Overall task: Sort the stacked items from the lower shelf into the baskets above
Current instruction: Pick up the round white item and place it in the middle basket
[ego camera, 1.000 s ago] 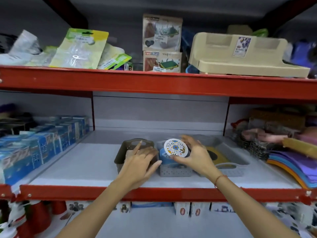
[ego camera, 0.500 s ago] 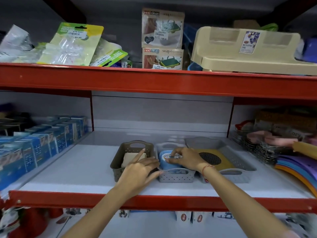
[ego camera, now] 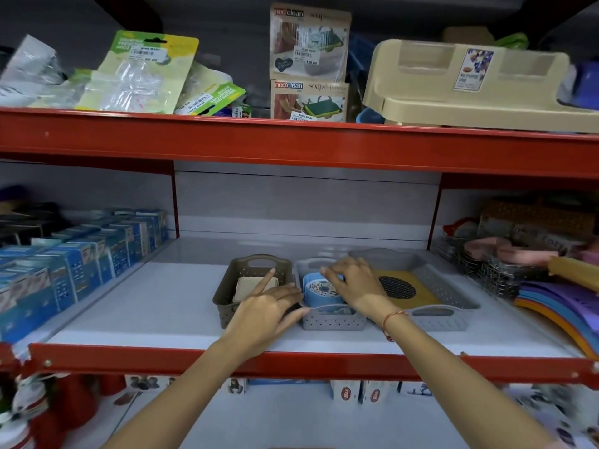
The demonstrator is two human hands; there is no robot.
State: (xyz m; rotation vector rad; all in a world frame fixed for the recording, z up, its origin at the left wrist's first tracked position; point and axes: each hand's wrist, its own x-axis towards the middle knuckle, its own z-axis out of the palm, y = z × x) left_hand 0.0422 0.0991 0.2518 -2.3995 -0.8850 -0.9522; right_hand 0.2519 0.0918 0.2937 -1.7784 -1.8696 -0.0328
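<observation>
Three baskets stand side by side on the middle shelf. The brown basket (ego camera: 227, 299) holds a beige square piece (ego camera: 251, 286). In the small grey basket (ego camera: 330, 320) sits a blue round holder with a patterned white disc (ego camera: 321, 290) lying on top. The larger grey basket (ego camera: 453, 286) contains a yellow piece with a black mesh circle (ego camera: 397, 287). My left hand (ego camera: 269, 311) rests on the brown basket's front right corner, fingers spread, index finger stretched out. My right hand (ego camera: 355, 283) hovers over the small grey basket, its curled fingertips at the disc's far edge, not gripping it.
Blue boxes (ego camera: 74, 264) line the shelf's left side. Wire racks (ego camera: 496, 270) and coloured mats (ego camera: 564, 303) crowd the right. The red shelf beam (ego camera: 291, 144) above carries packets, two soap dispenser boxes (ego camera: 309, 63) and a beige tray (ego camera: 470, 82). Packaged goods fill the lower shelf.
My right hand brought the patterned disc down from above the baskets into the small grey basket and let go of it. My left hand stayed on the brown basket.
</observation>
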